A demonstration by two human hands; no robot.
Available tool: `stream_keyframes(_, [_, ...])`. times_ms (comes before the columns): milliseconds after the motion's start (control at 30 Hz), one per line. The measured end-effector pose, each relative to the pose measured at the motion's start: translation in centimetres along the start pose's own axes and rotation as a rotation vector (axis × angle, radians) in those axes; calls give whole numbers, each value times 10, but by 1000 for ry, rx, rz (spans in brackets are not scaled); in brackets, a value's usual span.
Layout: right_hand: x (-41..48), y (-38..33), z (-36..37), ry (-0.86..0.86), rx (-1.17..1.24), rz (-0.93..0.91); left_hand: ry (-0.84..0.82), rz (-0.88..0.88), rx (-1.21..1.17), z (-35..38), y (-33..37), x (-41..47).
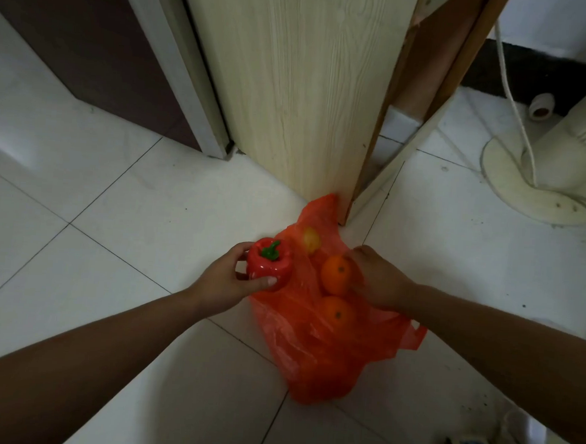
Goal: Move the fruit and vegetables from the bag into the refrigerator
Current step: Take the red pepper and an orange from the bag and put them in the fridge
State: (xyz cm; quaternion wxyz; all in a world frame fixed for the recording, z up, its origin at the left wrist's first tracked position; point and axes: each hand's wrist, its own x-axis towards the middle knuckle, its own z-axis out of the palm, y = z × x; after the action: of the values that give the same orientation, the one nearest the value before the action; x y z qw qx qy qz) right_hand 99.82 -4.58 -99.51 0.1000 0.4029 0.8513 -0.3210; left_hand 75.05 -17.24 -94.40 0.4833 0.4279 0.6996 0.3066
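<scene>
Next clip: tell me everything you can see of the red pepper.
The red pepper is glossy and smooth, plastic-looking, with lobed shoulders and a curved bright green stem facing the camera. It looks whole. The left hand grips it, thumb across its near side, fingers round its far left. It is at the left edge of the orange bag; whether they touch is unclear.
</scene>
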Motion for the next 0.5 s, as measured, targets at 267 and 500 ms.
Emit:
stream_keyframes(267, [1, -7, -2, 40, 126, -9, 9, -34, 63, -5, -1, -3])
stream_keyframes(500, [-9, -15, -23, 156, 151, -81, 31, -3, 113, -17, 13, 14])
